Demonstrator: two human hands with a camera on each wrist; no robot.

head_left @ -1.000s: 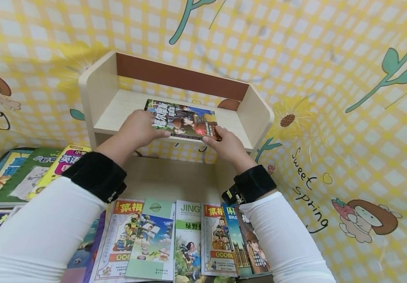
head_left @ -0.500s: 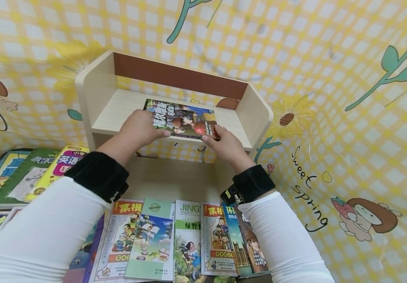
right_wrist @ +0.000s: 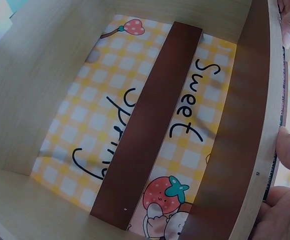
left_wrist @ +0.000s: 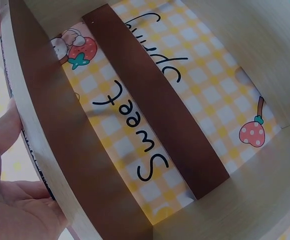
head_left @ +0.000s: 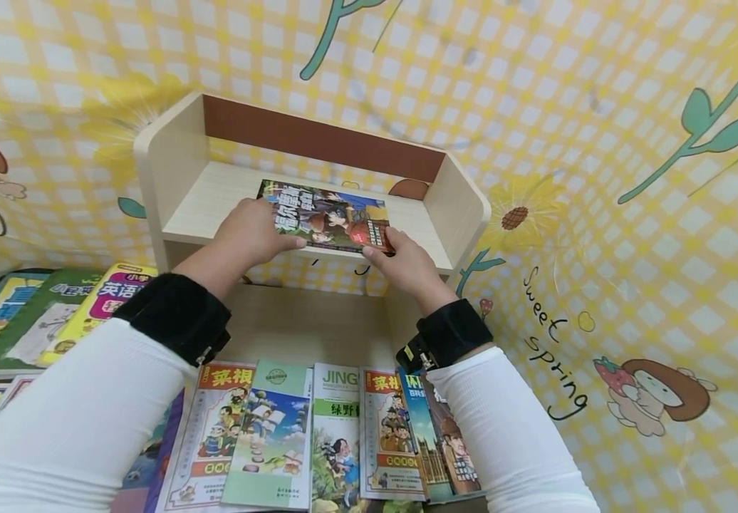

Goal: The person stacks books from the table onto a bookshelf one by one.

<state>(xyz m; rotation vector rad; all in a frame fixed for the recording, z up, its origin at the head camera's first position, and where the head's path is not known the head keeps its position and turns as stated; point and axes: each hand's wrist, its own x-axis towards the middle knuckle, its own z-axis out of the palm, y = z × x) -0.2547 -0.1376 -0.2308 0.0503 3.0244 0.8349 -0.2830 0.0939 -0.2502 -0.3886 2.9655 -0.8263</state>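
Observation:
A dark, colourful book (head_left: 337,221) with a cartoon cover and large white Chinese characters lies on the upper board (head_left: 215,192) of a pale wooden shelf unit. My left hand (head_left: 250,229) grips its left end, thumb along the front edge. At the right front corner, my right hand (head_left: 409,266) pinches it between thumb and fingers. In the left wrist view, the left hand (left_wrist: 15,210) is beside the board's front edge. The right wrist view has the right hand (right_wrist: 284,210) at that same edge, with only the book's thin dark edge showing.
Side panels (head_left: 173,171) and a brown back rail (head_left: 324,139) bound the upper board. Below it is a deeper compartment (head_left: 305,320). Several books, including a green one (head_left: 273,442), lie in front, and more (head_left: 42,313) are at the left. Checkered yellow cloth (head_left: 600,178) covers the walls.
The head view has shifted very slightly. Both hands keep their hold at the book's two ends, and the book stays in the same place on the board.

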